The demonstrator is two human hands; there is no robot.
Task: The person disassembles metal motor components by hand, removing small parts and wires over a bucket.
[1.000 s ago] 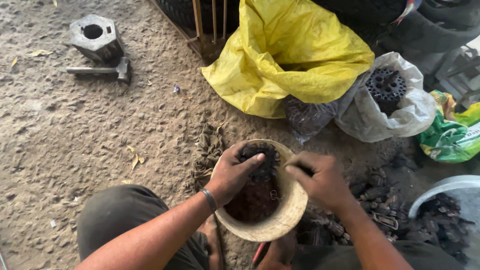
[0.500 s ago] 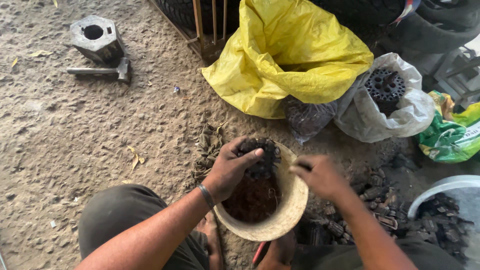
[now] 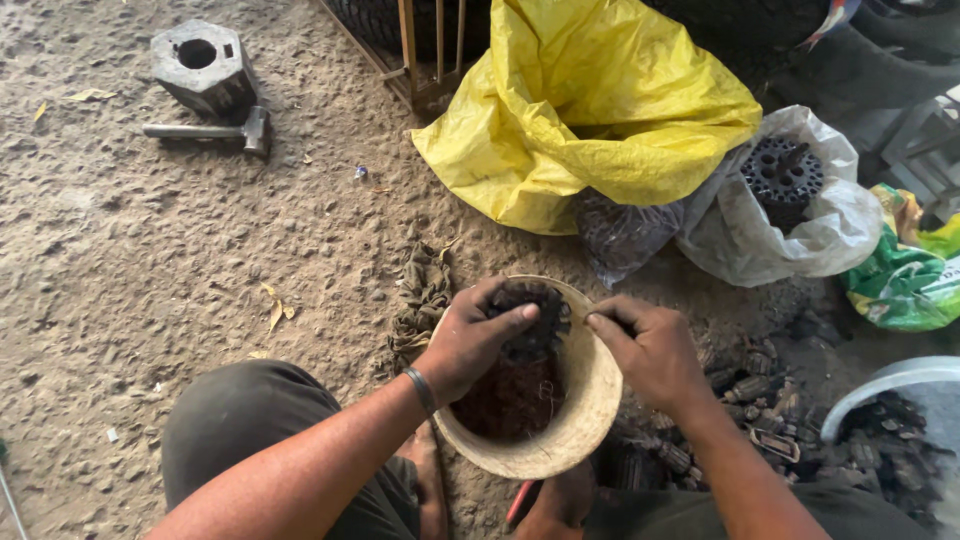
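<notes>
Dark toothed part (image 3: 528, 318) held over the far rim of a tan round basket (image 3: 590, 420) on sandy ground. Left hand (image 3: 470, 340) curls closed around the part; right hand (image 3: 650, 350) pinches at its right edge, fingers bent. Beyond lie a yellow bag (image 3: 590, 110) and a hammer (image 3: 215, 130).

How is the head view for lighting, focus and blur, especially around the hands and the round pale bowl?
Head view: soft, even daylight, no hard shadows or glare; the left hand and right hand at the round pale bowl look sharp, with no visible motion blur; the dark toothed part they grip reads murky in the bowl's shade; the yellow plastic sack is bright but not blown out.
</notes>
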